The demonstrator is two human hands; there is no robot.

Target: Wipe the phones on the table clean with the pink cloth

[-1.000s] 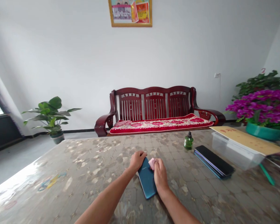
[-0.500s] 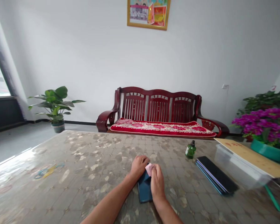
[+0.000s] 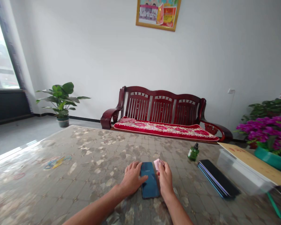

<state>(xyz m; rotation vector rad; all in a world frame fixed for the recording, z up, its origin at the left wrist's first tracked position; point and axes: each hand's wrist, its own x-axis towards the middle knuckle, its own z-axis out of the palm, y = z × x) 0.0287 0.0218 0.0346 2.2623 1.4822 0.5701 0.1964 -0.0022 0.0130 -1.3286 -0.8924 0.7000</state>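
Note:
A dark blue smartphone (image 3: pixel 150 184) lies flat on the patterned table cover. My left hand (image 3: pixel 131 177) rests along its left edge, thumb lying on the phone and the other fingers stretched out over the table: it is open. Just right of the phone, my right hand (image 3: pixel 165 178) is closed on a small folded pink cloth (image 3: pixel 157 163), pinched between thumb and fingers. The cloth is apart from the phone's surface.
On the right are a green bottle (image 3: pixel 193 152), a stack of phones (image 3: pixel 217 178), a clear plastic box (image 3: pixel 243 173) under a tan envelope (image 3: pixel 255 162), and a green pen (image 3: pixel 274 205). Coloured rubber bands (image 3: pixel 56 162) lie left. A wooden bench (image 3: pixel 164 107) stands beyond the table.
My right hand has moved the pink cloth off the phone to its right side. My left hand has slid from the phone's top to its left edge, fingers spread. The view has turned slightly left.

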